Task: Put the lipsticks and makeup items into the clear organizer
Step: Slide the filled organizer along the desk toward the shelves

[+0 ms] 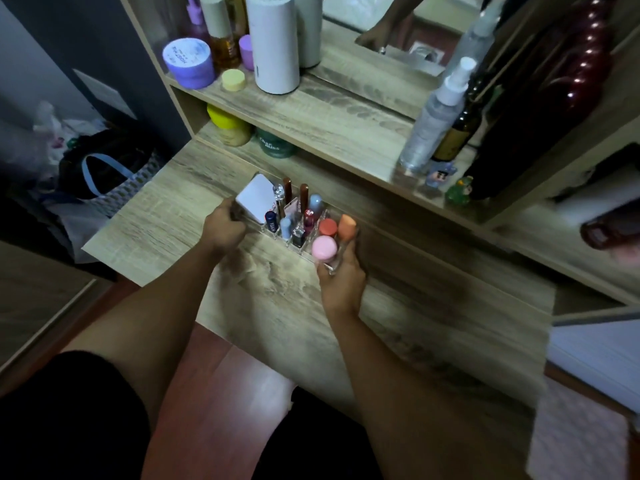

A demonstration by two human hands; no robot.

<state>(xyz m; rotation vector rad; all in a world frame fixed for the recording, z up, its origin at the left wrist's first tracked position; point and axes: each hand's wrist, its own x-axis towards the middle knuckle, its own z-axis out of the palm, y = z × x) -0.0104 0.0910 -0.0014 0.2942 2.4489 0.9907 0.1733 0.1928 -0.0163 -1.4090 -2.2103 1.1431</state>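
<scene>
A clear organizer (331,269) stands on the wooden dressing table, filled with several upright lipsticks and tubes (299,211). A white compact (257,199) leans in its left end. A pink-capped bottle (323,247), a red-capped one (327,226) and an orange-capped one (346,225) fill its right end. My left hand (223,225) is closed around the organizer's left end, under the compact. My right hand (341,284) grips the organizer's right end, just below the pink cap.
The shelf above carries a purple jar (188,62), a yellow lid (233,79), a white cylinder (273,43) and a mirror. Spray bottles (433,116) and small figurines (440,174) stand at the right. A yellow jar (228,124) and a green jar (275,143) sit under the shelf. A bag (110,171) lies left of the table.
</scene>
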